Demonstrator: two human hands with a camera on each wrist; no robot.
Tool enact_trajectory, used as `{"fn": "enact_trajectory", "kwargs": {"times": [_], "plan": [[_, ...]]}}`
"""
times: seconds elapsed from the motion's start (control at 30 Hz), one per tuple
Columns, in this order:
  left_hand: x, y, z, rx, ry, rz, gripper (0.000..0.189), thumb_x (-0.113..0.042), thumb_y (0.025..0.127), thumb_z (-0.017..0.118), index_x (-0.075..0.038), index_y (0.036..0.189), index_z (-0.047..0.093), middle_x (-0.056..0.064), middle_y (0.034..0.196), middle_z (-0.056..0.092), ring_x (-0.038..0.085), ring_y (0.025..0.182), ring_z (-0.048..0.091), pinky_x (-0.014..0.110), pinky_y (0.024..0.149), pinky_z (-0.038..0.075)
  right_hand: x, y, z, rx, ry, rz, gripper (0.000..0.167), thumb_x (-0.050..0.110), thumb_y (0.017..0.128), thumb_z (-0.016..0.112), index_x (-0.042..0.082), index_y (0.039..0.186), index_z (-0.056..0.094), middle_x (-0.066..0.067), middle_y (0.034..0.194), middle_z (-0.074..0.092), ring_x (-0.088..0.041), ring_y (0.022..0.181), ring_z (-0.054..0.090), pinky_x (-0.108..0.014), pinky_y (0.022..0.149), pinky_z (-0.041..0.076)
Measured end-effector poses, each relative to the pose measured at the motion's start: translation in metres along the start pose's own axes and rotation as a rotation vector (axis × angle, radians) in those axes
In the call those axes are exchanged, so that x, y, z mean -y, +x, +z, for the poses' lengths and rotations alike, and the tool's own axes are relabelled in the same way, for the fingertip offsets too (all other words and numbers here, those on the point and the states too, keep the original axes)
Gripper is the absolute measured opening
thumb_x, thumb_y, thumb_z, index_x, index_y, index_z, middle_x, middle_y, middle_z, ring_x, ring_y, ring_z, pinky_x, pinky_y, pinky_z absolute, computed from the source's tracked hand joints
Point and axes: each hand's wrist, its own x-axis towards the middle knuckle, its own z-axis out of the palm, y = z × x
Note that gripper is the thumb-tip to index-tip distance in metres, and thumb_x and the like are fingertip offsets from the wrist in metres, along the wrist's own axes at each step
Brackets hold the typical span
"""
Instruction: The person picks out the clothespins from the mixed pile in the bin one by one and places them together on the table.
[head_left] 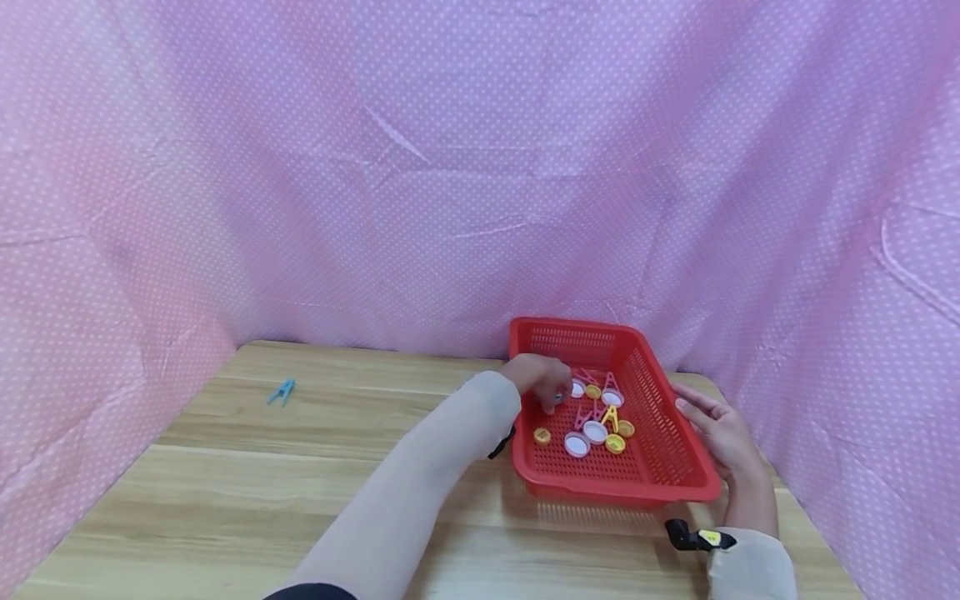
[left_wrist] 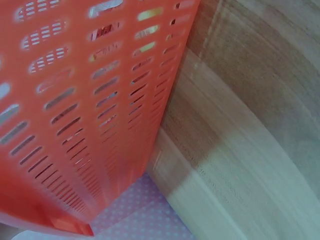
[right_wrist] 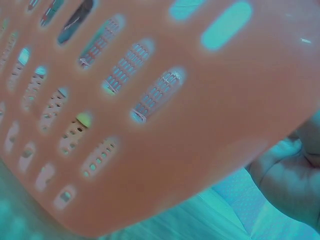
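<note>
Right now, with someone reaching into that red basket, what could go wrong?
1. The left grip is down among loose little things, so it might knock the white cap beside it out of place.
2. The right grip touches the right side of the red plastic basket; a push there could slide it across the wooden table.
3. The pale left sleeve comes close to the left rim and might snag it.

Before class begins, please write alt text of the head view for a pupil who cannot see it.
A person's left hand is inside a red basket holding caps and clothespins; the right hand is against its right side. A blue clothespin lies on the wooden table.
</note>
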Motion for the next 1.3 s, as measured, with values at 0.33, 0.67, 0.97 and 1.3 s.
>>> {"fn": "enact_trajectory", "kwargs": {"times": [0.33, 0.67, 0.97, 1.3], "plan": [[-0.001, 0.004, 0.007, -0.039, -0.048, 0.105, 0.037, -0.014, 0.086, 0.084, -0.027, 0.118, 0.070, -0.004, 0.104, 0.063, 0.013, 0.092, 0.063, 0.027, 0.077, 0.058, 0.001, -0.002, -0.001, -0.018, -0.045, 0.019, 0.052, 0.030, 0.100, 0.068, 0.020, 0.149, 0.056, 0.013, 0.105, 0.074, -0.015, 0.090, 0.075, -0.036, 0.075, 0.061], [-0.009, 0.004, 0.010, -0.043, 0.004, -0.064, 0.042, -0.021, 0.076, 0.091, -0.026, 0.109, 0.067, -0.005, 0.100, 0.064, 0.014, 0.091, 0.064, 0.036, 0.085, 0.060, 0.002, -0.003, -0.003, 0.007, -0.016, 0.006, 0.046, 0.025, 0.102, 0.065, 0.021, 0.147, 0.058, 0.011, 0.105, 0.074, -0.015, 0.089, 0.075, -0.036, 0.074, 0.061], [-0.004, 0.004, 0.016, -0.062, 0.057, -0.018, 0.024, -0.022, 0.085, 0.085, -0.022, 0.099, 0.066, -0.003, 0.096, 0.064, 0.013, 0.086, 0.064, 0.031, 0.080, 0.060, 0.001, 0.001, 0.000, 0.015, -0.005, 0.016, 0.044, 0.025, 0.101, 0.066, 0.024, 0.145, 0.060, 0.012, 0.106, 0.074, -0.016, 0.089, 0.075, -0.036, 0.074, 0.061], [-0.005, 0.005, 0.017, -0.120, 0.017, 0.078, 0.024, -0.031, 0.087, 0.083, -0.022, 0.101, 0.066, -0.005, 0.089, 0.066, 0.010, 0.077, 0.065, 0.025, 0.069, 0.056, 0.001, 0.000, -0.003, 0.029, 0.033, 0.029, 0.041, 0.023, 0.102, 0.065, 0.025, 0.143, 0.063, 0.011, 0.108, 0.075, -0.017, 0.091, 0.075, -0.038, 0.075, 0.061]]}}
